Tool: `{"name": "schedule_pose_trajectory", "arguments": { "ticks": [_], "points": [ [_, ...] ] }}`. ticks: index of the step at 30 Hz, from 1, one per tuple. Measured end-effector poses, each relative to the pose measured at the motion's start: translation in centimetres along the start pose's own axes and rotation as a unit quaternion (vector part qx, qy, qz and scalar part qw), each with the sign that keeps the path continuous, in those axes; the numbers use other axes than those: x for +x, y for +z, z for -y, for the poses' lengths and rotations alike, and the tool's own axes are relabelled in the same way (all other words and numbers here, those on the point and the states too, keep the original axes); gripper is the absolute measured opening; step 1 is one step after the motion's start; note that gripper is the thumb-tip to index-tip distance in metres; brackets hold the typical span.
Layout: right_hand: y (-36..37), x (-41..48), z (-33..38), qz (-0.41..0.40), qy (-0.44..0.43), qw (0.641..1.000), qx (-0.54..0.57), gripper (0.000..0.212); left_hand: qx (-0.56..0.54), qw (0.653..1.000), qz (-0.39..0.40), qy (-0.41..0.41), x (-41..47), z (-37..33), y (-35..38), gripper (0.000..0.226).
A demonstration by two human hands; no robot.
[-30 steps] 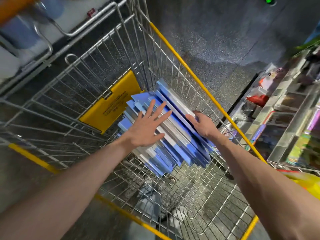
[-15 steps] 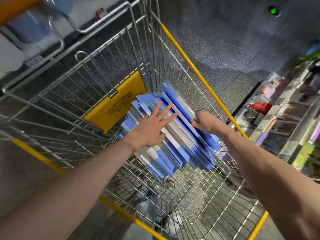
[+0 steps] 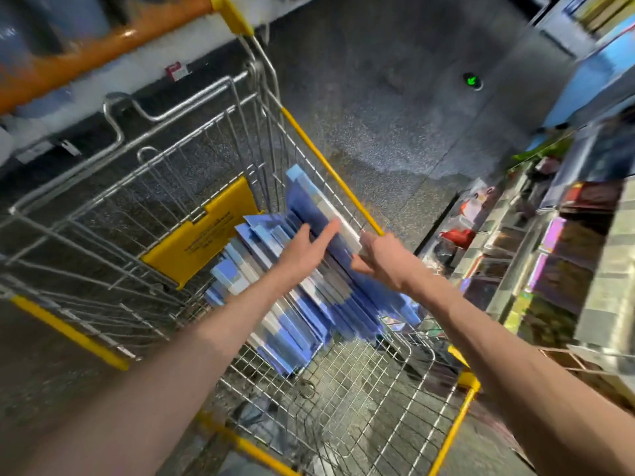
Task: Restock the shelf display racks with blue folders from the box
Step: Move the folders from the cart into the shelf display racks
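While the wire trolley (image 3: 469, 381) near the person holds a leaning stack of blue folders (image 3: 302, 324), the job looks barely begun. Further in, the left hand (image 3: 302, 250) lies flat with straight fingers on the stack, and the right hand (image 3: 381, 261) pinches the edge of the far-right folders. To the right, the shelf racks (image 3: 508, 266) show no blue folders that I can make out; all restocking remains.

One wire cart (image 3: 171, 187), one yellow panel (image 3: 202, 242), one green light (image 3: 472, 80), two hands (left hand (image 3: 302, 250), right hand (image 3: 386, 264)), one row of blue folders (image 3: 302, 321) too blurred to count.
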State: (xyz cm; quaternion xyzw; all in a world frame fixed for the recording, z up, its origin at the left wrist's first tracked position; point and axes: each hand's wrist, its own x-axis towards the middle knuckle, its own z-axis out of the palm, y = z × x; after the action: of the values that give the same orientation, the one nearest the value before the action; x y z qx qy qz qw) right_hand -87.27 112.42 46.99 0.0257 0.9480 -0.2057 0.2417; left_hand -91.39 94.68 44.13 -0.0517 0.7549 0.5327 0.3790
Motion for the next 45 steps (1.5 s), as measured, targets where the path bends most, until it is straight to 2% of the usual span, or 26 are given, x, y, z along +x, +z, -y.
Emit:
{"name": "schedule_pose_trajectory", "arguments": {
  "ticks": [1, 2, 3, 5, 7, 9, 12, 15, 16, 18, 20, 23, 26, 29, 33, 37, 40, 43, 45],
  "points": [
    [-0.2, -0.8, 0.4, -0.006, -0.018, 1.0, 0.006, 0.036, -0.069, 0.997, -0.01, -0.025, -0.6, -1.3, 1.0, 0.115],
    [-0.5, -1.4, 0.9, -0.016, -0.031, 0.999, 0.02, 0.035, -0.123, 0.991, -0.023, -0.039, -1.2, -2.7, 1.9, 0.108],
    [-0.8, -2.1, 1.2, -0.029, -0.036, 0.998, 0.045, 0.036, -0.153, 0.986, -0.05, -0.044, -1.7, -3.7, 2.8, 0.092],
    [-1.5, -3.6, 1.8, -0.064, -0.021, 0.995, 0.073, 0.042, -0.131, 0.984, -0.118, -0.018, -3.4, -5.8, 4.1, 0.06],
    [-1.5, -4.2, 1.7, -0.073, 0.016, 0.99, 0.123, 0.037, -0.092, 0.984, -0.15, -0.001, -4.2, -6.4, 4.6, 0.044],
    [-1.2, -5.2, 1.5, -0.092, 0.053, 0.962, 0.251, 0.046, -0.088, 0.983, -0.159, 0.014, -5.0, -7.1, 4.5, 0.041],
    [-1.5, -6.9, 2.2, -0.114, 0.066, 0.893, 0.43, 0.049, -0.099, 0.984, -0.149, 0.024, -6.7, -8.1, 3.8, 0.041],
    [-2.3, -8.5, 3.7, -0.08, 0.062, 0.841, 0.532, 0.058, -0.103, 0.984, -0.142, 0.031, -9.1, -8.1, 3.1, 0.061],
    [-2.6, -9.2, 4.4, -0.07, 0.056, 0.831, 0.549, 0.056, -0.091, 0.983, -0.151, 0.042, -10.4, -8.0, 3.0, 0.068],
    [-3.4, -10.2, 4.9, -0.063, 0.04, 0.839, 0.539, 0.049, -0.066, 0.985, -0.144, 0.064, -12.2, -8.5, 3.1, 0.075],
    [-4.3, -11.1, 5.3, -0.07, 0.01, 0.873, 0.482, 0.045, -0.021, 0.987, -0.134, 0.085, -13.8, -9.3, 3.3, 0.077],
    [-5.8, -12.6, 6.2, -0.065, 0.008, 0.914, 0.401, 0.069, 0.026, 0.986, -0.117, 0.114, -15.8, -10.2, 3.6, 0.075],
    [-7.0, -14.2, 7.0, -0.076, 0.018, 0.939, 0.335, 0.082, 0.009, 0.987, -0.104, 0.119, -18.3, -10.1, 3.9, 0.082],
    [-7.2, -15.5, 7.7, -0.089, 0.014, 0.914, 0.395, 0.078, -0.035, 0.987, -0.093, 0.123, -20.3, -10.5, 4.5, 0.09],
    [-8.1, -18.4, 8.6, -0.11, -0.07, 0.832, 0.54, 0.041, -0.115, 0.979, -0.083, 0.147, -22.2, -12.6, 5.2, 0.07],
    [-11.8, -20.4, 8.4, -0.139, -0.131, 0.805, 0.561, 0.041, -0.067, 0.972, -0.09, 0.205, -23.7, -16.6, 5.4, 0.061],
    [-13.8, -21.7, 8.4, -0.18, -0.149, 0.782, 0.578, 0.044, -0.025, 0.961, -0.105, 0.254, -23.4, -19.2, 5.8, 0.079],
    [-15.7, -23.0, 8.4, -0.204, -0.167, 0.765, 0.588, 0.047, -0.015, 0.948, -0.12, 0.295, -25.2, -21.2, 6.1, 0.069],
    [-16.9, -23.9, 8.7, -0.205, -0.189, 0.759, 0.588, 0.041, -0.022, 0.936, -0.125, 0.33, -26.1, -22.2, 5.8, 0.064]
  ]
}}
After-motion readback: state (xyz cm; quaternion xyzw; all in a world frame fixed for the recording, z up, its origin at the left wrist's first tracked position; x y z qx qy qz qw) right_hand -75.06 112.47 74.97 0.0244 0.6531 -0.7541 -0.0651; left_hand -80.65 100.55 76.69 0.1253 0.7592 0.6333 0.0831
